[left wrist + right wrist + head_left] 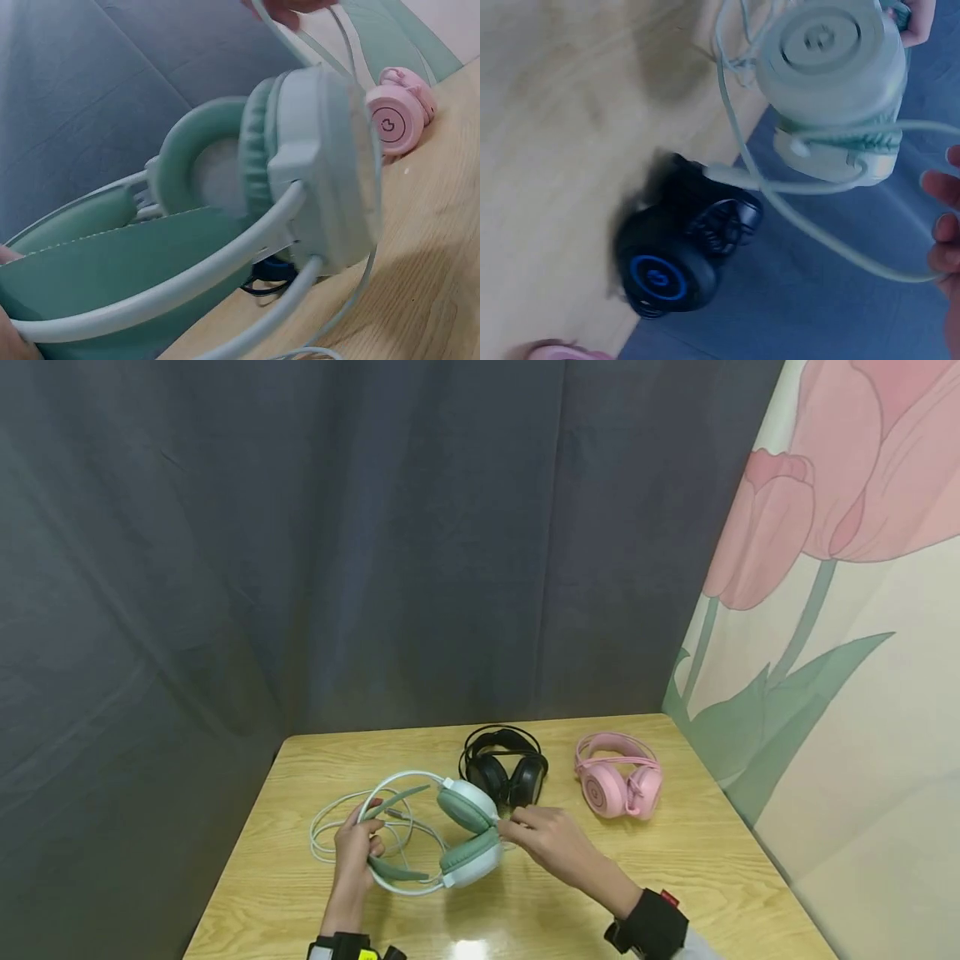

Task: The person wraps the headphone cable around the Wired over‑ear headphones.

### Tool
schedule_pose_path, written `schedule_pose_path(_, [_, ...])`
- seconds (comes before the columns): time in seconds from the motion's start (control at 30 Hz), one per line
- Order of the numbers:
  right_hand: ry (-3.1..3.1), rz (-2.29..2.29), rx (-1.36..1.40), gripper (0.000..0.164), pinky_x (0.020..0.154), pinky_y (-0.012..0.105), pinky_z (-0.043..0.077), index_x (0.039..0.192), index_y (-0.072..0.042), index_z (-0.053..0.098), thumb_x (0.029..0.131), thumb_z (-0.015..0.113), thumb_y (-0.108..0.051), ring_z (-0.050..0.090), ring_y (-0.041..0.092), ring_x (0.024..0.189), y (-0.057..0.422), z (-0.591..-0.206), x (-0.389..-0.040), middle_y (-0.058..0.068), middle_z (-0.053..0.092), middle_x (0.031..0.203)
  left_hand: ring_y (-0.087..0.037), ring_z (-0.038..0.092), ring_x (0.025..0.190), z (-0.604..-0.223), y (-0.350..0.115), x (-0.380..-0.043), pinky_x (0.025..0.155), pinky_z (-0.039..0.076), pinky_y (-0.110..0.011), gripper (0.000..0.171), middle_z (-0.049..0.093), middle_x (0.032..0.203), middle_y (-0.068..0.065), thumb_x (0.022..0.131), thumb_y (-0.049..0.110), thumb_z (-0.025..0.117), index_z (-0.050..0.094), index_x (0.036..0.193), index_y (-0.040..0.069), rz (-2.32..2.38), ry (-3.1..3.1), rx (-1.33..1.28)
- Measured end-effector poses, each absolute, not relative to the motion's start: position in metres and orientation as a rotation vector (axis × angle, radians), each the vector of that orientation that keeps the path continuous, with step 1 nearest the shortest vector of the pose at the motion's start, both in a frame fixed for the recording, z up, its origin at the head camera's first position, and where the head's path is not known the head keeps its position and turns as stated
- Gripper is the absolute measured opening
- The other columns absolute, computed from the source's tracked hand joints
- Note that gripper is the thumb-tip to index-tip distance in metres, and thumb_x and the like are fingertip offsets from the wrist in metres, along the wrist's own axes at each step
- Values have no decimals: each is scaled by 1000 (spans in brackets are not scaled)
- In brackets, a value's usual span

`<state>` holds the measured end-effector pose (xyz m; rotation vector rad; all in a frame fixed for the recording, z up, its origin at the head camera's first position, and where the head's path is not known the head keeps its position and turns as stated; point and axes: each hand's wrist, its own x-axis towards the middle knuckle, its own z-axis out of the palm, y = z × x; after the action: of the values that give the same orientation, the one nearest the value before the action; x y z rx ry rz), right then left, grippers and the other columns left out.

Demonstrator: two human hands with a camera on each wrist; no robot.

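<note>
A pair of mint-green and white headphones (471,802) is held up over the table, its ear cups pointing right. My left hand (356,845) grips it by the headband, whose green padding (112,262) fills the lower left of the left wrist view. Beside the ear cups, my right hand (551,843) holds part of the pale cable (832,244), which loops out from the cups in the right wrist view. More of the cable lies coiled on the table behind my left hand. In the right wrist view, an ear cup (825,64) shows a round emblem.
Black headphones (508,768) stand near the back of the wooden table (720,893), just behind the green pair. Pink headphones (618,777) sit farther right. A dark curtain (420,543) closes off the back and left; a tulip-painted wall (847,760) borders the right.
</note>
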<state>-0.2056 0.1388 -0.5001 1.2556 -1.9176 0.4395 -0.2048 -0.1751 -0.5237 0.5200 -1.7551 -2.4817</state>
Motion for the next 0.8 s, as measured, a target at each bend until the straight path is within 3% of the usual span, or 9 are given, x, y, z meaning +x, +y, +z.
schedule_pose_path(0.17, [-1906, 454, 1290, 14, 51, 8, 36, 94, -13, 70, 91, 64, -25, 44, -1, 57, 138, -490, -210, -7, 57, 77, 1, 27, 46, -527, -175, -204, 42, 26, -13, 44, 45, 99, -6, 89, -9, 47, 51, 133, -5, -2548, -1802, 437])
schedule_pose_path(0.33, [-1905, 461, 1213, 20, 48, 8, 23, 92, -13, 71, 96, 59, -28, 28, -4, 56, 150, -486, -208, -8, 50, 68, 1, 26, 44, -528, -183, -203, 41, 25, -14, 42, 40, 83, -1, 89, -11, 47, 53, 130, -4, -2582, -1754, 440])
schedule_pose_path(0.5, [-1941, 421, 1153, 27, 50, 8, 12, 88, -17, 73, 99, 54, -33, 18, -6, 59, 166, -490, -207, -11, 43, 63, 0, 26, 44, -528, -192, -201, 42, 26, -15, 40, 41, 83, -1, 90, -10, 48, 54, 130, -3, -2575, -1767, 453])
schedule_pose_path(0.8, [-2143, 423, 1215, 22, 47, 9, 26, 99, -21, 73, 100, 54, -33, 34, -5, 54, 185, -519, -205, -12, 51, 69, -1, 26, 44, -529, -199, -198, 42, 26, -15, 39, 35, 76, 2, 93, -11, 43, 47, 131, -5, -2630, -1740, 411])
